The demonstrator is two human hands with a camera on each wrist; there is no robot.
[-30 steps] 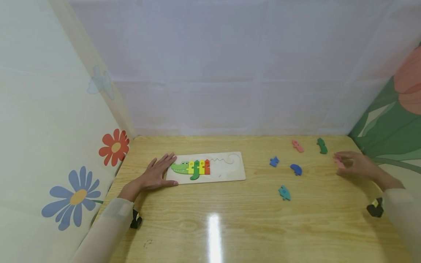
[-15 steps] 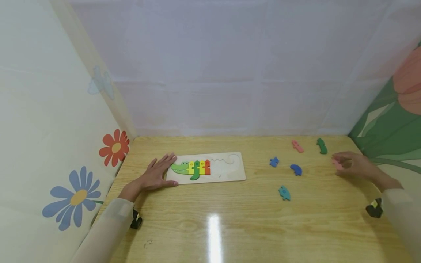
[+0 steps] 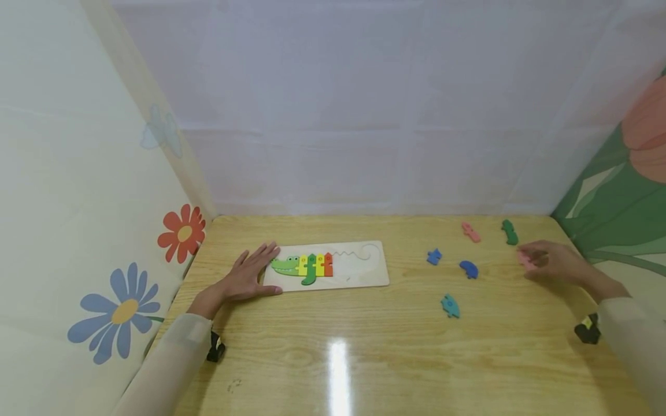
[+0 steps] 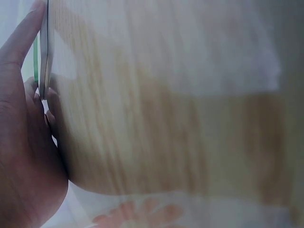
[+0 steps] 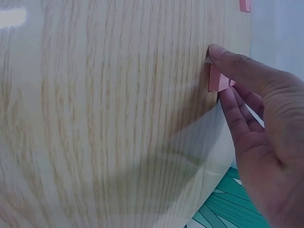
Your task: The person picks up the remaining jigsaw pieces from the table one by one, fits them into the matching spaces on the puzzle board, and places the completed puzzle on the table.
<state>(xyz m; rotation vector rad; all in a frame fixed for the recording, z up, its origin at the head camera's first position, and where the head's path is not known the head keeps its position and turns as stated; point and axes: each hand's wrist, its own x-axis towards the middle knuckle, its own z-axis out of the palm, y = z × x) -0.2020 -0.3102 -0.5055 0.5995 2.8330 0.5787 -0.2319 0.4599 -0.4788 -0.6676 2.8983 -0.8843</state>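
Note:
A pale wooden puzzle board (image 3: 364, 276) lies left of the middle of the table, with a crocodile's green head (image 3: 284, 266) and yellow, green and orange-red body pieces set side by side in it. My left hand (image 3: 248, 276) rests at the board's left end, fingers spread along its upper corner and thumb at its lower edge. In the left wrist view the thumb runs along the board's edge (image 4: 45, 57). At the table's right side my right hand (image 3: 559, 263) pinches a pink puzzle piece (image 5: 217, 79) between thumb and fingers, right at the table top.
Loose pieces lie between board and right hand: another pink piece (image 3: 471, 231), a dark green one (image 3: 509, 231), a small blue one (image 3: 434, 256), a curved dark blue one (image 3: 469, 268) and a teal one (image 3: 450, 305). A white curtain (image 3: 322, 133) hangs behind the wooden table (image 3: 270, 352).
My right hand has slid a little to the left with the pink puzzle piece. The left hand and the board have stayed in place.

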